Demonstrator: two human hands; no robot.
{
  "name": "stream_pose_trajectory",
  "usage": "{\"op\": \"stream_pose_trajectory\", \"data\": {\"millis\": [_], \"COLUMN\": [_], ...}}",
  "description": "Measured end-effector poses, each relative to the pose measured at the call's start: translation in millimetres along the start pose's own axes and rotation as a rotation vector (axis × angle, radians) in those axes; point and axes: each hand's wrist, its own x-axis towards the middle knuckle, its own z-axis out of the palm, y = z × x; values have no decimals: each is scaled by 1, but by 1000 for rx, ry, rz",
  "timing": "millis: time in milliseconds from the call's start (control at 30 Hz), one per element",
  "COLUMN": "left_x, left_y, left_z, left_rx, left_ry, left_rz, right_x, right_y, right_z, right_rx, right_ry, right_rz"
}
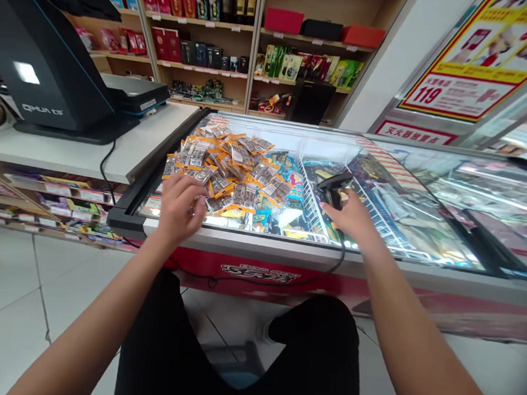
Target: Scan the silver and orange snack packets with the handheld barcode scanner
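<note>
A heap of small clear packets with orange edges (229, 164) lies on the freezer's glass lid (299, 234). At the heap's near left edge is my left hand (181, 206), its fingers loosely bent and the thumb apart from them. No packet shows clearly in it, though its fingertips are partly hidden. My right hand (355, 218) is closed around the handle of a black barcode scanner (333, 191), low over the glass to the right of the heap. From the scanner's handle a black cable hangs down across the freezer's red front.
A dark checkout scale (59, 66) stands on the white counter (159, 128) to the left. Shelves (204, 71) with bottles, boxes and bags rise behind. Frozen goods show under the glass. A stool (236, 363) is between my legs. Posters (472, 68) hang at the right.
</note>
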Motion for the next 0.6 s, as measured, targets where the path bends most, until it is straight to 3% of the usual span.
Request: {"op": "stream_pose_trajectory", "data": {"millis": [100,233,267,333,400,467,533,600], "left_x": [12,30,33,38,42,47,55,65], "left_y": [44,77,78,75,67,57,46,37], "left_z": [27,65,72,80,78,69,57,48], "left_rx": [-267,-747,-876,-1077,-1173,-1227,-1329,-1453], "left_ry": [-109,-389,-407,-328,-199,-118,-119,-185], "left_rz": [-272,-687,-740,-838,-949,-1038,-1080,-1115], "right_x": [-10,-42,-51,-61,-58,-40,-14,12], "right_y": [-22,-88,-103,-124,-129,-121,-107,-94], "right_z": [15,33,36,37,36,34,36,40], "right_rx": [277,509,554,588,554,439,225,8], "right_ry": [-58,-162,-222,-326,-279,-126,-28,-114], "right_rz": [54,-139,-204,-342,-392,-353,-271,-132]}}
